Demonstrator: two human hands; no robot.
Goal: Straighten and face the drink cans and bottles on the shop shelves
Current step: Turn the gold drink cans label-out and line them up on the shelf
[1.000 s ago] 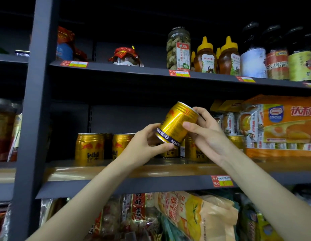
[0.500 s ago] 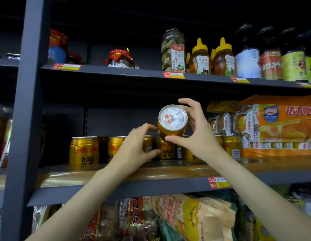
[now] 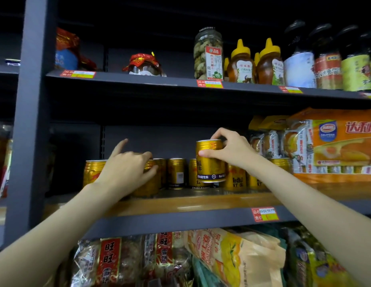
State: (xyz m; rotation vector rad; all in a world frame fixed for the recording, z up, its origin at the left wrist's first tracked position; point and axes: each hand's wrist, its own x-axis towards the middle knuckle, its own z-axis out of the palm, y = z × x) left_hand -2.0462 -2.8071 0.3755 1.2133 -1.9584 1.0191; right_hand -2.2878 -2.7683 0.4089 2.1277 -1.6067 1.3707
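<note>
Currently: gold can, rigid, smooth, likely slippery; your right hand grips its upper wall, upright above the shelf. Row of cans at nine o'clock; your left hand curls on one.

two hands, three honey bottles, four dark bottles

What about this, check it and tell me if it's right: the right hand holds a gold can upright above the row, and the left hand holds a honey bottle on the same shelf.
One detail is wrong. The head view shows the left hand on a gold can in the row, not a honey bottle; the honey bottles stand on the shelf above. The right hand does hold a gold can upright above the row.
</note>
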